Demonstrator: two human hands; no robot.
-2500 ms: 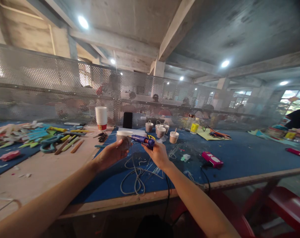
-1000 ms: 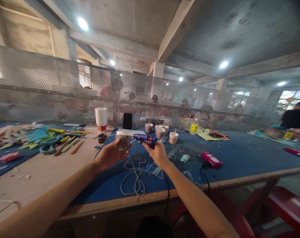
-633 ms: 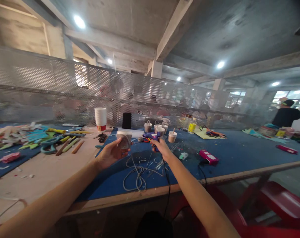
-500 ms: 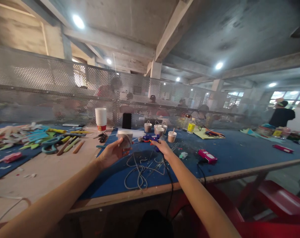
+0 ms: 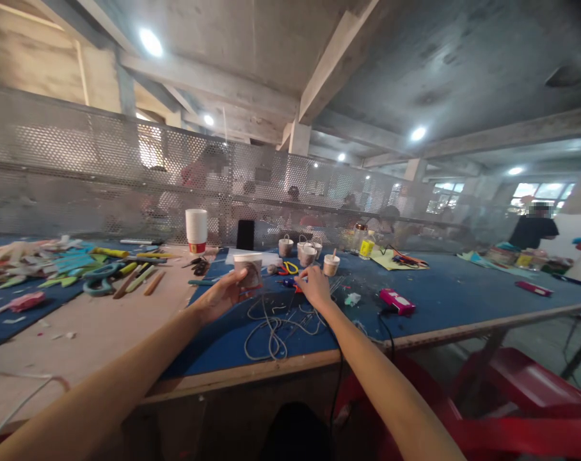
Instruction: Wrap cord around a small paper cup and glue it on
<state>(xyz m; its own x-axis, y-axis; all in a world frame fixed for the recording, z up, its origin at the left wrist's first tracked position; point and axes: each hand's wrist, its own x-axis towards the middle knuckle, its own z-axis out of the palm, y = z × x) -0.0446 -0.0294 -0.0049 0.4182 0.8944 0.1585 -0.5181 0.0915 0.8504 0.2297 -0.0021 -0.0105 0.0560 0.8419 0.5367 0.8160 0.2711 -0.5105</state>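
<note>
My left hand is closed round a small brownish paper cup with a pale rim, held just above the blue table mat. My right hand is low on the mat, its fingers on the handle of a blue glue gun that lies nozzle-left against the surface. The gun's black cable runs back under my right forearm and over the table edge. A loose coil of white cord lies on the mat between my two forearms.
Behind my hands stand several small cups, yellow-handled scissors, a stack of paper cups, a black phone and bottles. A pink box lies right. Coloured sticks and foam lie left. A mesh partition backs the table; red chairs stand right.
My right hand has moved the glue gun away from the cup and lowered it onto the mat. My left hand has turned the cup upright. The view has swung slightly right.
</note>
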